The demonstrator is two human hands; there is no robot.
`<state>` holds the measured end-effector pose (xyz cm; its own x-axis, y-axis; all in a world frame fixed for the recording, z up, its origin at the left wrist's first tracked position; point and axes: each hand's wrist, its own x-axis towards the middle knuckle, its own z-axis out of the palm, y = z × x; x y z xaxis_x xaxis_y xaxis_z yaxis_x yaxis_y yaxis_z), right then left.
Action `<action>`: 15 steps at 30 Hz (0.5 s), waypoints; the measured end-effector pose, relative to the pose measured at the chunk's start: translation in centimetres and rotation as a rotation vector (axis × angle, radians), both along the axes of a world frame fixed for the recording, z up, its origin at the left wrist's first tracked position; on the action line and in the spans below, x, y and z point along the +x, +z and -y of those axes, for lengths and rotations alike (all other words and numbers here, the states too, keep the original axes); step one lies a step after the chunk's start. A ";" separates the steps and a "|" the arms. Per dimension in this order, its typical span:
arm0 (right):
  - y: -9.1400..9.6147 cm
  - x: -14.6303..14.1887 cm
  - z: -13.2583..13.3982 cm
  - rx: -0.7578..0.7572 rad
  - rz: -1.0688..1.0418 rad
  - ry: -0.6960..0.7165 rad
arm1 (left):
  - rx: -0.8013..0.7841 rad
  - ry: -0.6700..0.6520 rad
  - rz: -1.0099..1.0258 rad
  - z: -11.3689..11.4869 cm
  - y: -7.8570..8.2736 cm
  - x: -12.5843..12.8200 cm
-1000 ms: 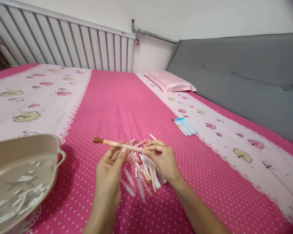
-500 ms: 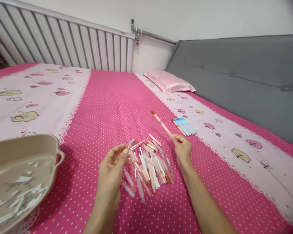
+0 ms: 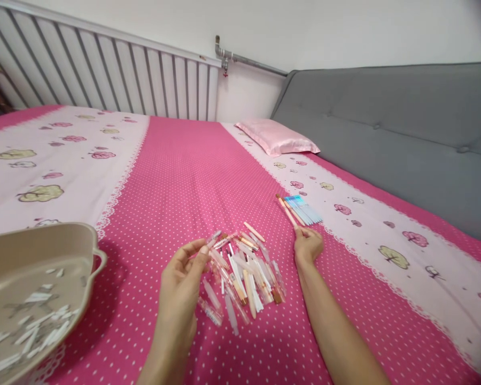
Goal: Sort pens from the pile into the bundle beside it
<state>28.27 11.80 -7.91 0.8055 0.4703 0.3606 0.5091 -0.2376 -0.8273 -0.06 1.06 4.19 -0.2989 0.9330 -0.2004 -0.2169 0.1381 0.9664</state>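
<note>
My right hand [image 3: 308,246] pinches the near end of a thin peach-coloured brush [image 3: 287,212], which lies low over the bedspread beside a small row of blue-handled brushes [image 3: 303,208]. My left hand [image 3: 183,278] hovers at the left edge of a loose pile of wrapped brushes and clear sleeves [image 3: 242,272], thumb and forefinger pinched together; a thin clear wrapper may be between them, but I cannot make it out.
A beige basin [image 3: 88,240] with scraps of clear wrapper inside sits at the lower left. The bed has a pink dotted spread [image 3: 192,171], a pink pillow [image 3: 278,138] at the far end and a grey padded headboard [image 3: 388,133] on the right.
My right hand carried the peach brush away from my left hand, swung it to the right and lowered it beside the blue brushes. My left hand stayed by the pile.
</note>
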 end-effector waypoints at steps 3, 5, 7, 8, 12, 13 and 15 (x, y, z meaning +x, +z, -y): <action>0.0 0.0 -0.2 -0.041 0.021 -0.056 | 0.001 0.003 0.002 0.0 0.1 0.0; 0.1 0.0 -0.3 -0.061 0.036 -0.077 | -0.007 0.001 0.002 0.1 0.2 -0.1; 0.2 0.0 -0.4 -0.074 0.050 -0.090 | -0.013 0.000 0.005 0.1 0.2 -0.1; 0.2 -0.1 -0.4 -0.079 0.055 -0.096 | -0.013 0.002 0.007 0.0 0.2 -0.1; 0.3 -0.1 -0.5 -0.097 0.066 -0.109 | -0.002 0.009 0.015 0.0 0.2 -0.1; 0.3 -0.1 -0.5 -0.101 0.066 -0.111 | -0.003 0.010 0.016 0.0 0.2 -0.1; 0.4 -0.1 -0.5 -0.112 0.064 -0.112 | -0.005 0.012 0.013 0.0 0.2 0.0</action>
<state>28.19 12.32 -7.51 0.8321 0.4193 0.3630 0.5251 -0.3849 -0.7590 -0.10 1.08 4.38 -0.3074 0.9283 -0.2093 -0.2315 0.1404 0.9627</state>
